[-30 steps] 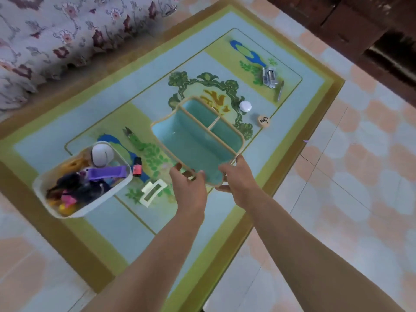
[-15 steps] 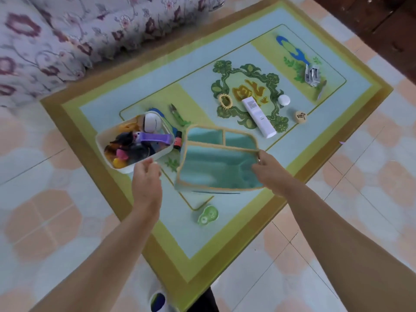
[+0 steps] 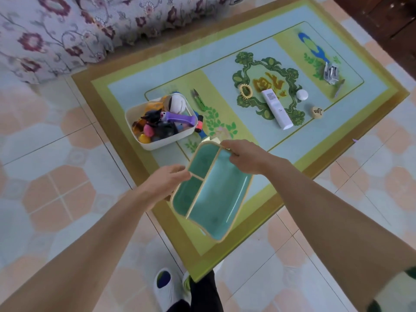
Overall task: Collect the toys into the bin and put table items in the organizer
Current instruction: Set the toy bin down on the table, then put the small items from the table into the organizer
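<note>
A teal organizer [image 3: 213,199] with a tan rim and three empty compartments is over the near edge of the table. My left hand [image 3: 167,181] grips its left rim and my right hand [image 3: 245,156] grips its far rim. A white bin [image 3: 157,140] full of toys stands beyond it on the left. On the table lie a white remote [image 3: 276,109], a yellow hair tie [image 3: 245,91], green snips [image 3: 198,100], a white round cap [image 3: 302,95], a wooden game piece [image 3: 317,112], a metal clip [image 3: 331,73] and a small red item [image 3: 199,126].
The table [image 3: 225,61] has a green and blue patterned top with a tan border. A floral-covered sofa [image 3: 67,30] stands behind it on the left. Tiled floor surrounds the table, and my slippered foot [image 3: 165,287] is near its front corner.
The organizer has come toward the table's near edge and turned. My left hand moved from near the toy bin onto the organizer's rim. The view shifted, so more of the table shows.
</note>
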### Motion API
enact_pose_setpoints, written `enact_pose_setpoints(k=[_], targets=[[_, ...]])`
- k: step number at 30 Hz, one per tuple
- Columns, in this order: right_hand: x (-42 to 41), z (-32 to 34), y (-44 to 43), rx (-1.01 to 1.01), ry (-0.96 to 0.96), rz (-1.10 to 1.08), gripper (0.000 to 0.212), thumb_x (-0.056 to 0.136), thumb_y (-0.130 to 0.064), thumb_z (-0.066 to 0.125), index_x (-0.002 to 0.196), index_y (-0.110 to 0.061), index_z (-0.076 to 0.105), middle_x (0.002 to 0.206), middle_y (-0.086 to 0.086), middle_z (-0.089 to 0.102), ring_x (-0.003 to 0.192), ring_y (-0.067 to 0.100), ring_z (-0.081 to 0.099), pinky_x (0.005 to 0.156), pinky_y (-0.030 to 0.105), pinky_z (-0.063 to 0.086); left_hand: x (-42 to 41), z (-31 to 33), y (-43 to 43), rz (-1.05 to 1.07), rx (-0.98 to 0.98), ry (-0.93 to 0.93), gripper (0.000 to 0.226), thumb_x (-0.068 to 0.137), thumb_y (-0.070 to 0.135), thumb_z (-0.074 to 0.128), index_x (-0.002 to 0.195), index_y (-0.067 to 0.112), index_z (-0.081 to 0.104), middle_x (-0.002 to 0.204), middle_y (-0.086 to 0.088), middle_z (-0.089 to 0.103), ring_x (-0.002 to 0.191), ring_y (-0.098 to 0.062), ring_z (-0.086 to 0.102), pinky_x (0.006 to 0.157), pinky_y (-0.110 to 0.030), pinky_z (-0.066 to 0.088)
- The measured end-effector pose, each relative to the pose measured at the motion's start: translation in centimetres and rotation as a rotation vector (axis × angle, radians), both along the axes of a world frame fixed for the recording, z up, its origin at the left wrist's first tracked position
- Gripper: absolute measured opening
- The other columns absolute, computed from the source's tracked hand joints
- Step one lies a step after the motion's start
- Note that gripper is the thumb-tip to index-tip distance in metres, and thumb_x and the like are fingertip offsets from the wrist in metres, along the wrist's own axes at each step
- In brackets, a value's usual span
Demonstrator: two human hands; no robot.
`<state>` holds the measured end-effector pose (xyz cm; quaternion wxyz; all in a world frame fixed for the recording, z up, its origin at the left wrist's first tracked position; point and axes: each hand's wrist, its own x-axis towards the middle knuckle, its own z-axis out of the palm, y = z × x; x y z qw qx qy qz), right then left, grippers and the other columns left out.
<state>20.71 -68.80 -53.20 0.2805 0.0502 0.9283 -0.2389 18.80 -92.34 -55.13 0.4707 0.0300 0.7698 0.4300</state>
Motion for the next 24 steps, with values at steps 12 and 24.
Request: enact_pose_setpoints(k=[12,24], targets=[[-0.4,-1.8,-3.5,-0.159,0.004,0.015,0.036,0.089,-0.014,0.056,0.123,-0.024,0.056,0.116,0.004,0.064,0.104,0.019,0.060,0.091,0.038,0.050,3.5,-2.4,-3.6,-0.082,-0.147,0.137,0.035,0.083,-0.002,0.050,0.112,0.017,0.055,0.095,-0.001,0.064,0.089,-0.018,0.062,0.072,-0.033,0.053],[6.5,-10.0,-2.3,0.114,-0.092,-0.254,0.043,0.089,-0.016,0.060,0.129,-0.026,0.051,0.131,0.005,0.053,0.120,0.026,0.050,0.096,0.042,0.045,4.4,-5.1,-5.5,0.161,-0.211,0.123,0.032,0.083,-0.001,0.052,0.111,0.014,0.054,0.097,-0.007,0.064,0.092,-0.028,0.064,0.077,-0.051,0.058]])
